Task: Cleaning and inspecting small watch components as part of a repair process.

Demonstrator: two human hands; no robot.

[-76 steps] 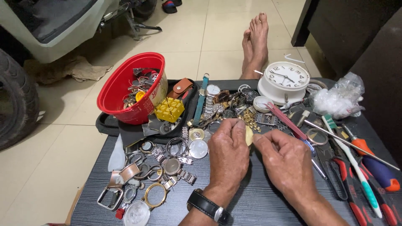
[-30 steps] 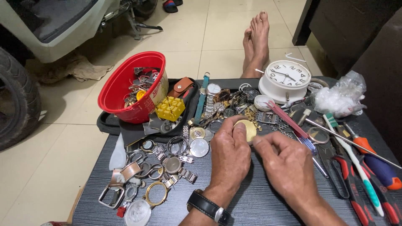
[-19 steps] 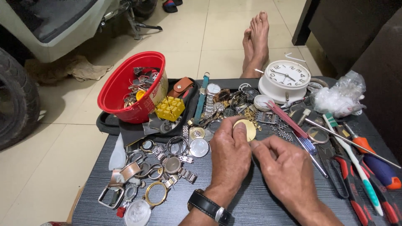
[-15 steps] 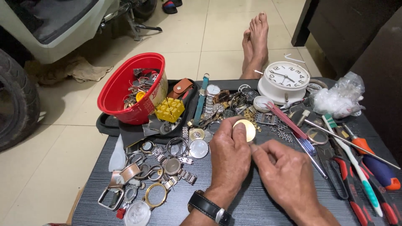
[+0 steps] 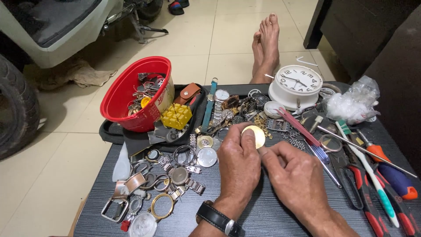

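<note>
The dark table (image 5: pixel 263 219) in front of me is as crowded as it was a moment ago: the red bowl (image 5: pixel 127 94) of odd parts at the far left, the white clock (image 5: pixel 297 85) at the far right, the screwdrivers and pliers (image 5: pixel 364 184) along my right side, and the spread of watch cases and straps (image 5: pixel 162 193) near my left wrist, none of it shifted. What has changed is small and sits between my hands. My left hand (image 5: pixel 239 169) has turned the round gold watch case (image 5: pixel 255 135) so its pale face now tilts up toward me, where a couple of seconds ago only its edge showed. My left fingers are closed around it, thumb and fingertips pinching the rim, just above the table. My right hand (image 5: pixel 296 180) has drawn back a little; its fingers are curled in, forefinger and thumb nearly meeting beside the case, and I cannot tell whether they hold anything. I judge the case is now presented for close work.
</note>
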